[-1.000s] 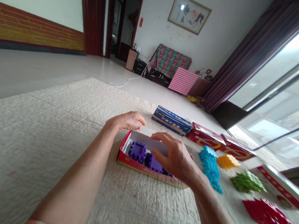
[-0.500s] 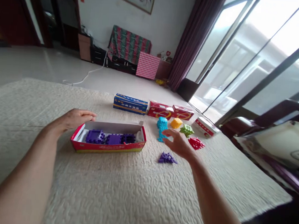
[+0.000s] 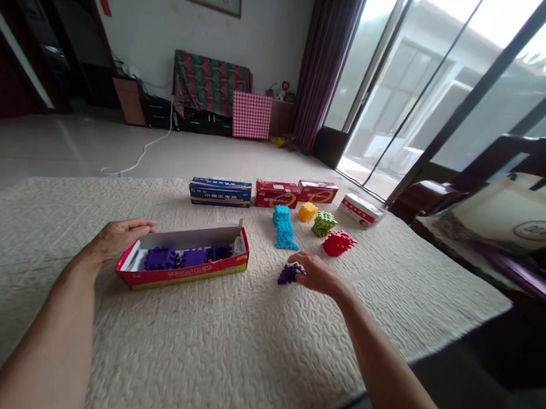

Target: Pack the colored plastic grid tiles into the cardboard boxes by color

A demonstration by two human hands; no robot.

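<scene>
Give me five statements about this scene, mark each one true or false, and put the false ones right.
1. The left hand is by the left end of the open box. True.
2. The open box holds green pieces. False: purple pieces are in it.
3. The right hand is at a purple cluster on the pale mat. True.
4. The blue box stands to the right of both red boxes. False: the blue box stands to the left of the red boxes.
5. The red pieces lie nearer the camera than the yellow pieces. True.
</scene>
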